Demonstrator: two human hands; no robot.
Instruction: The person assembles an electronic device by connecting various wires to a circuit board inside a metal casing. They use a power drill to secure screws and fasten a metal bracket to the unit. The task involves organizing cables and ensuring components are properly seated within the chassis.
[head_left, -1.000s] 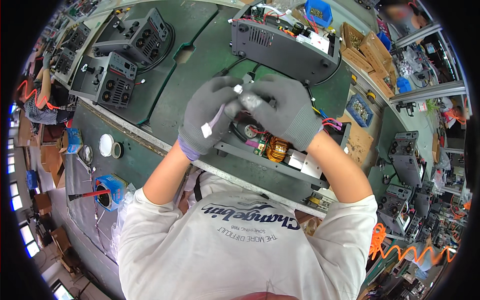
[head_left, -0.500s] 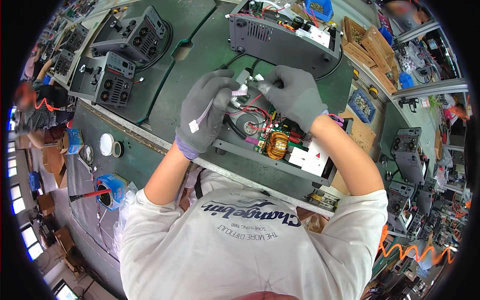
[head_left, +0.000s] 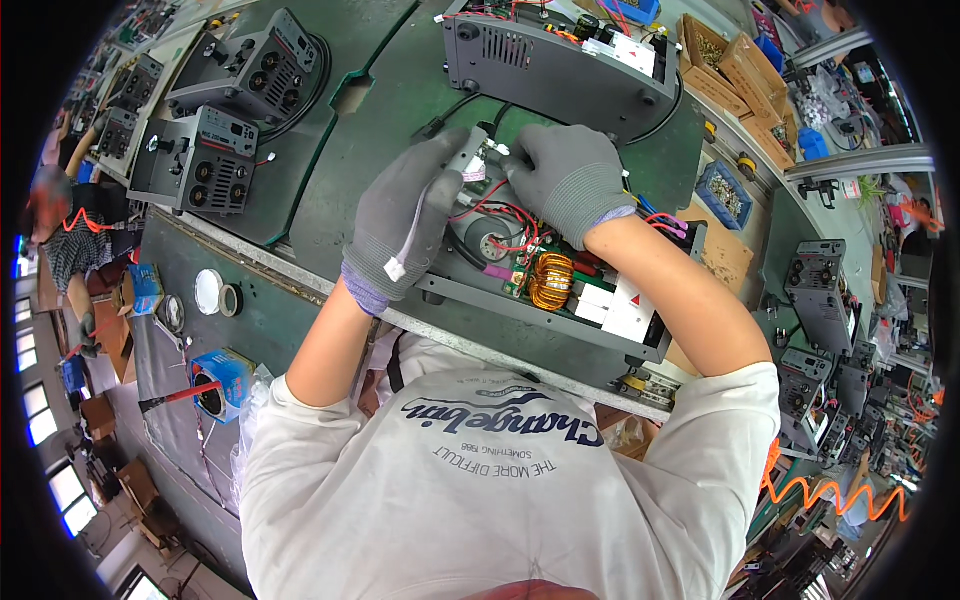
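My left hand [head_left: 396,215], in a grey glove, grips a small circuit board [head_left: 484,152] with white sockets along its edge. A pale flat cable hangs across that glove and ends in a white plug [head_left: 396,269]. Close against the board's right side is my right hand [head_left: 568,180], also gloved, its fingers curled together; whatever they pinch is hidden. Below both hands lies an open machine chassis [head_left: 480,291] with red wires, a copper-wound ring coil [head_left: 552,281], white blocks and a white label plate [head_left: 630,312].
Another dark machine housing [head_left: 550,75] stands just beyond my hands. Two finished-looking machines [head_left: 205,160] sit at the left. Parts boxes [head_left: 725,65] and a blue bin of small hardware [head_left: 724,195] line the right. A tape roll [head_left: 230,299] lies on the left bench.
The small board has turned and its white sockets now show more openly. My right hand has shifted slightly left and its fingers have curled in. The whole view has moved a little.
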